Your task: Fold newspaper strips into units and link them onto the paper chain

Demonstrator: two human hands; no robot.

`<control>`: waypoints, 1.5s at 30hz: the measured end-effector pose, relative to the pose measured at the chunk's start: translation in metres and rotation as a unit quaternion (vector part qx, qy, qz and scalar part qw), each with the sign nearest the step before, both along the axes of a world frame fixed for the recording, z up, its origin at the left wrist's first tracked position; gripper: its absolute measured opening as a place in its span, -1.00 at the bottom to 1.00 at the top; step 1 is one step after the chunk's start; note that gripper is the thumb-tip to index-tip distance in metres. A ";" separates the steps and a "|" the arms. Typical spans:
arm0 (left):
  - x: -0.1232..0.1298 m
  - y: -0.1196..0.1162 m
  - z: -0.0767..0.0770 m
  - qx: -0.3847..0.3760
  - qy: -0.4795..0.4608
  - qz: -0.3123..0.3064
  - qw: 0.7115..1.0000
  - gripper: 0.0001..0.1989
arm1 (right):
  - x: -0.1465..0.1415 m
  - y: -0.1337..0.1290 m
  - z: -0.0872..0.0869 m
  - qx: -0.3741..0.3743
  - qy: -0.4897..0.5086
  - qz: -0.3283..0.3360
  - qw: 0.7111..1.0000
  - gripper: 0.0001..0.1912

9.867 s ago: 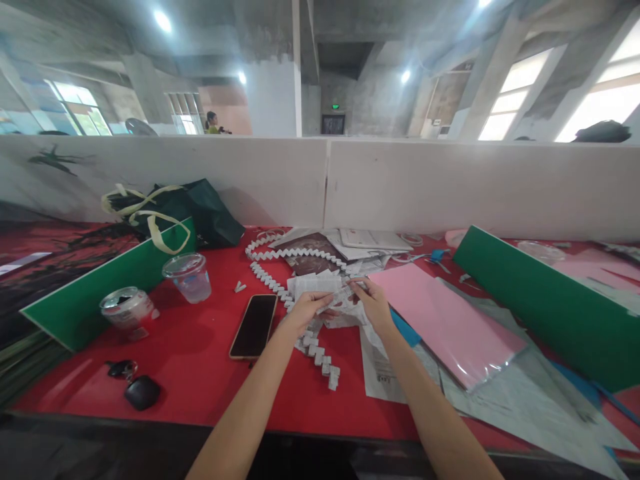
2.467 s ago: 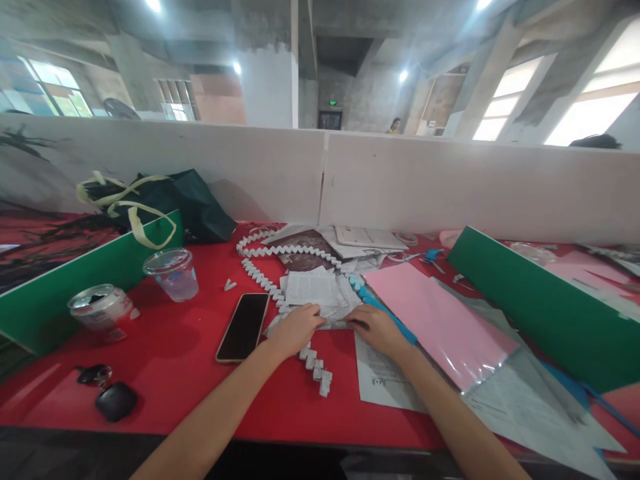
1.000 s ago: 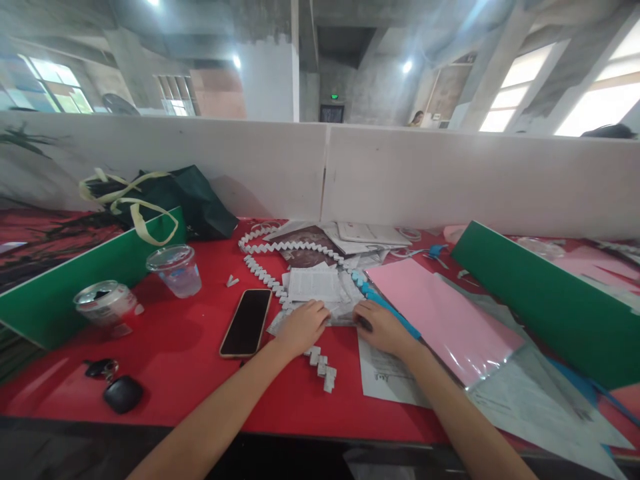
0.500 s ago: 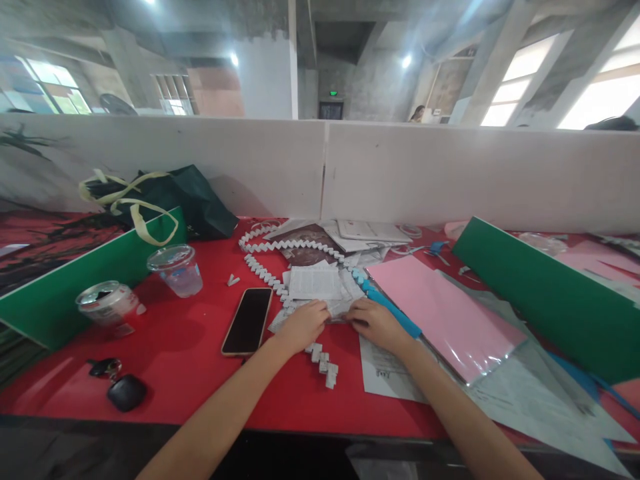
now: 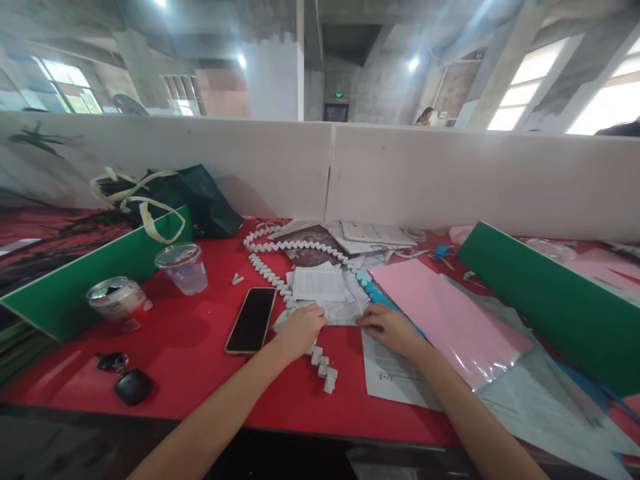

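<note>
Over the head camera I see a phone (image 5: pixel 251 321) lying on the red tabletop (image 5: pixel 195 380), a clear cup (image 5: pixel 186 275) and a can (image 5: pixel 123 305) to its left, a black fob (image 5: pixel 133 387) nearer the front edge, and a dark bag (image 5: pixel 207 203) behind the left green board (image 5: pixel 95 283).

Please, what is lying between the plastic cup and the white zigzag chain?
A small V-shaped white piece lies on the red tabletop, apart from cup and chain, in the head view.
</note>
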State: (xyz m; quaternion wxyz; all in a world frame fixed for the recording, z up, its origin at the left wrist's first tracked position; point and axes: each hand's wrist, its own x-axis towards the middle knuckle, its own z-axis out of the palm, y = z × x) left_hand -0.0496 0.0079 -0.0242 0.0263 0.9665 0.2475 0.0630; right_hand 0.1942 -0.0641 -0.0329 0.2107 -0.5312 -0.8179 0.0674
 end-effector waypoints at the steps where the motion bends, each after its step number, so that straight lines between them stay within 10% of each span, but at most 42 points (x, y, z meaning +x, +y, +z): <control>1: 0.000 0.000 0.000 0.000 0.001 0.002 1.000 -0.76 | 0.000 0.000 0.000 0.002 -0.004 0.000 1.000 -0.69; 27: 0.038 -0.047 0.003 0.058 0.114 0.142 0.982 -0.55 | -0.034 -0.044 -0.024 0.128 -0.242 -0.122 0.954 -0.45; 45: 0.031 -0.047 0.001 0.070 0.058 0.138 0.986 -0.61 | -0.096 -0.036 -0.003 0.050 -0.296 -0.293 0.908 -0.49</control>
